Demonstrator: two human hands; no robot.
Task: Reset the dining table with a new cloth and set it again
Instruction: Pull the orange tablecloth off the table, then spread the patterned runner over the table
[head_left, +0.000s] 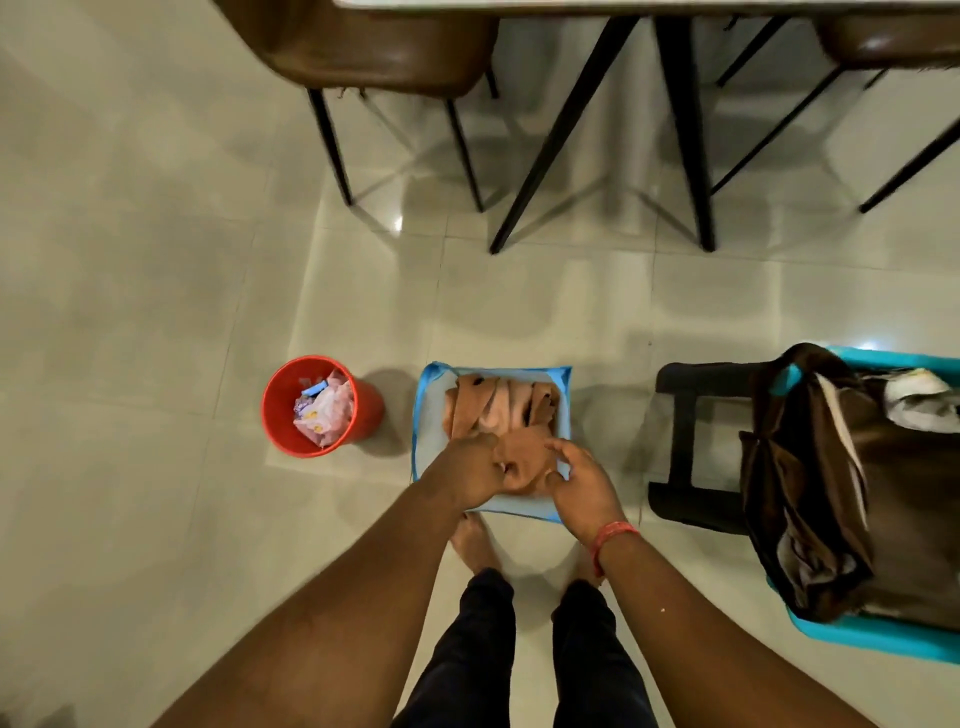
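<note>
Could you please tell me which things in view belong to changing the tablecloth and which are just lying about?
Belongs to the job:
- tan cloth, gripped by the left hand and right hand
- blue-edged hamper holding it
- dining table
- brown cloth in the turquoise basket, probably

Just lying about:
- red bin of rubbish
- black stool
- chairs

A cloth (501, 410) lies in a basket (427, 415) on the floor, between a bin (291, 410) left and a stool (680, 447) right.

Red bin (322, 405); blue-edged pale basket (423, 415) with tan/peach cloth (498, 410); brown cloth (831, 493) in teal tub (857, 642); black stool (685, 447); cream floor (156, 312).
</note>
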